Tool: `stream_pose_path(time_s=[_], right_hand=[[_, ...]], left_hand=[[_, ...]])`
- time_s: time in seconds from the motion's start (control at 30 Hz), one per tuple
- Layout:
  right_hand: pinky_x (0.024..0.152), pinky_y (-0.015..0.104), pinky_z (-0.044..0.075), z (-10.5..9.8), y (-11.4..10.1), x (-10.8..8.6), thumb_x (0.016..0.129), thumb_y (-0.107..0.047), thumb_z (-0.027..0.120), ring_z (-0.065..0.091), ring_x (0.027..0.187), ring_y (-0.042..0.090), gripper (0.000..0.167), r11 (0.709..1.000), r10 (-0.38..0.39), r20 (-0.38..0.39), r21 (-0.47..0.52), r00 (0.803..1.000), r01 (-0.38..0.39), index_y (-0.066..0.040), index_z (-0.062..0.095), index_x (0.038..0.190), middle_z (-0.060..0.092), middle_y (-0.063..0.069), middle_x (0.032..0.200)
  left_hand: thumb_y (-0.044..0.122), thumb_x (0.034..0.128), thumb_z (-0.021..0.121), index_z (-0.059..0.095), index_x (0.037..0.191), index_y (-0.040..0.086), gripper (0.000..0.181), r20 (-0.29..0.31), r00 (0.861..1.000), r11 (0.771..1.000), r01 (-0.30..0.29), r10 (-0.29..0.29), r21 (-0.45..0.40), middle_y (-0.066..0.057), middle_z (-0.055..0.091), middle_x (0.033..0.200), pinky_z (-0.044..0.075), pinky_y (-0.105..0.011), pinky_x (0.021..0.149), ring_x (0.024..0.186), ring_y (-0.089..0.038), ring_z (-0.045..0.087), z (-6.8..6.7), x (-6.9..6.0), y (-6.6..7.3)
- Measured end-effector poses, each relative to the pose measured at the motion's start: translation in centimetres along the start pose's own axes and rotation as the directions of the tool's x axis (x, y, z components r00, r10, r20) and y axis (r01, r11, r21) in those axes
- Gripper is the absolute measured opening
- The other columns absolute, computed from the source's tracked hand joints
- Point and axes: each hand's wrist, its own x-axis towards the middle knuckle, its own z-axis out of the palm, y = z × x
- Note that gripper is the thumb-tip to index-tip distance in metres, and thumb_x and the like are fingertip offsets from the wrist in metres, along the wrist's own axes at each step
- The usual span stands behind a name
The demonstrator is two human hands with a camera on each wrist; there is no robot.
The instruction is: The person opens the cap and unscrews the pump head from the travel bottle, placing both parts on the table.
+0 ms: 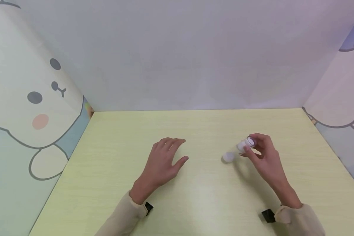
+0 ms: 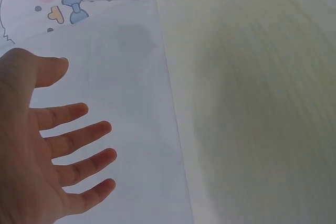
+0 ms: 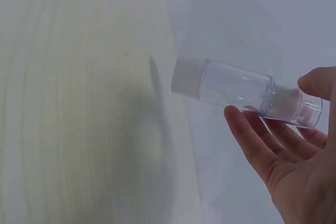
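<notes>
My right hand (image 1: 266,160) holds a clear cylindrical bottle (image 1: 241,146) at its upper end, between thumb and fingers, on the right side of the table. The bottle is tilted, with its white end (image 1: 228,157) pointing down and left. In the right wrist view the bottle (image 3: 236,85) shows a white end (image 3: 188,76), a see-through middle and a white part inside near the thumb of the right hand (image 3: 299,156). My left hand (image 1: 162,164) hovers over the table with its fingers spread and nothing in them; the left wrist view shows that hand (image 2: 58,145) too.
The pale wood-grained table (image 1: 121,131) meets a plain light wall (image 1: 194,65) at the back. Side panels with cartoon figures stand at the left (image 1: 14,82) and right (image 1: 339,88). Small black pieces (image 1: 268,215) are at both sleeve cuffs.
</notes>
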Motion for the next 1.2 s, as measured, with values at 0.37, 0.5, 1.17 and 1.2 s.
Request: stream_pose_path(time_s=[0.37,0.5,1.17,1.2], right_hand=[[0.082,0.028,0.063,1.2,-0.6,0.0,0.100,0.012,0.057,0.068,0.102,0.008,0.042,0.931,-0.015,0.050,0.364,0.999,-0.004,0.009,0.043,0.139,0.063,0.003,0.119],[0.085,0.028,0.063,1.6,-0.8,-0.2,0.100,0.012,0.056,0.068,0.103,0.009,0.039,0.924,-0.019,0.092,0.383,0.996,-0.018,0.008,0.046,0.138,0.061,0.004,0.122],[0.094,0.028,0.060,2.6,-1.7,-0.7,0.101,0.007,0.058,0.068,0.114,0.010,0.038,0.934,-0.039,0.281,0.352,0.959,-0.065,0.003,0.044,0.137,0.064,0.004,0.130],[0.094,0.028,0.060,2.6,-1.7,-0.7,0.101,0.007,0.058,0.068,0.115,0.010,0.038,0.934,-0.042,0.288,0.351,0.957,-0.065,0.003,0.044,0.136,0.064,0.004,0.131]], left_hand=[[0.036,0.0957,0.074,0.062,0.139,0.017,0.049,0.017,0.999,0.999,-0.036,0.037,-0.015,0.003,0.067,0.132,0.051,-0.050,0.098,0.126,-0.027,0.060,0.6,0.5,1.2],[0.039,0.0969,0.072,0.061,0.140,0.018,0.049,0.032,0.998,0.999,-0.049,0.049,-0.006,0.004,0.066,0.133,0.051,-0.049,0.099,0.126,-0.026,0.060,1.0,0.6,1.6],[0.036,0.0978,0.073,0.058,0.142,0.017,0.050,0.069,0.988,0.988,-0.134,0.140,-0.082,0.003,0.066,0.133,0.057,-0.034,0.098,0.125,-0.018,0.061,2.3,1.2,3.7],[0.035,0.0982,0.073,0.058,0.143,0.017,0.050,0.076,0.987,0.987,-0.131,0.138,-0.094,0.003,0.065,0.134,0.057,-0.033,0.098,0.125,-0.018,0.061,2.4,1.1,3.8]])
